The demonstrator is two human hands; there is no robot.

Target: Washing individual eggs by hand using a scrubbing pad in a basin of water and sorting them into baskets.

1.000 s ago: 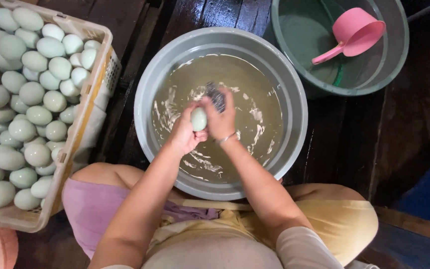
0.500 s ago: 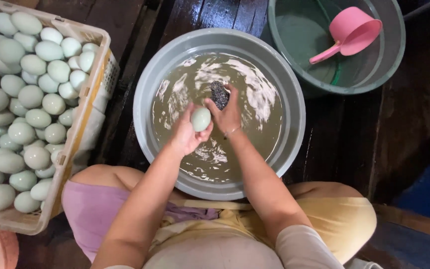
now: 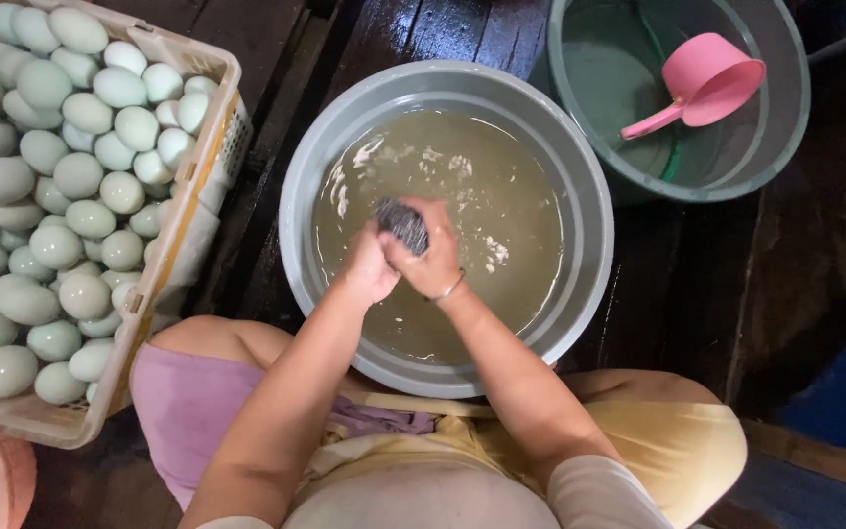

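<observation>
Scrubbing pad (image 3: pixel 401 223), dark grey and wiry, is held over the big grey basin (image 3: pixel 296 196) of cloudy brown water. It is gripped by the right hand (image 3: pixel 433 257), whose fingers are curled tight around it. The left hand (image 3: pixel 369 269) is pressed close against the right hand and is closed too, but what is inside it cannot be seen. A crate (image 3: pixel 210 157) piled with pale green eggs (image 3: pixel 61 186) is set just beside the basin, on the left. A green tub (image 3: pixel 780 108) is placed at the top right, and a pink scoop (image 3: pixel 705 83) is kept inside it.
</observation>
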